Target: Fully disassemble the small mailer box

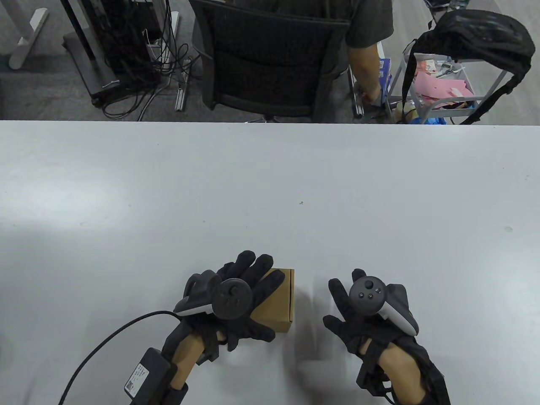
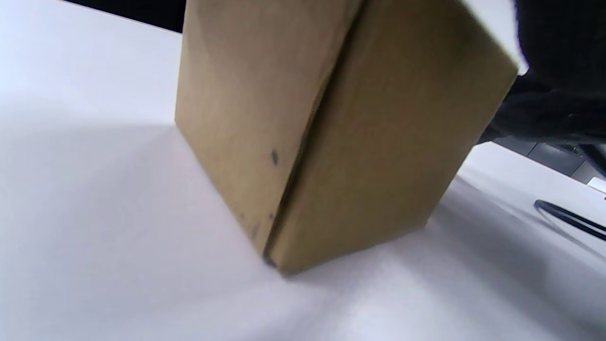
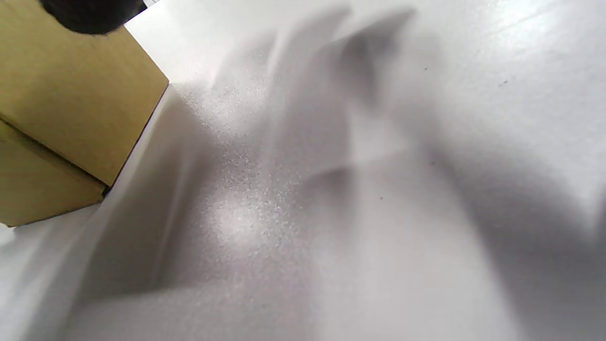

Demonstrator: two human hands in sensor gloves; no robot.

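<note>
While the box sits closed on the table:
Left hand [image 1: 236, 303]: fingers spread over the mailer box [image 1: 276, 306] (resting on top).
Right hand [image 1: 363, 316]: open-fingered, beside it, apart.

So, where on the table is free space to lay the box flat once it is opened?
The table is bare from the box to the far edge, and also far left and far right. Between the box and the right hand there is only a narrow bare strip. The near edge is crowded: left hand on the box, and its cable at the left.
</note>
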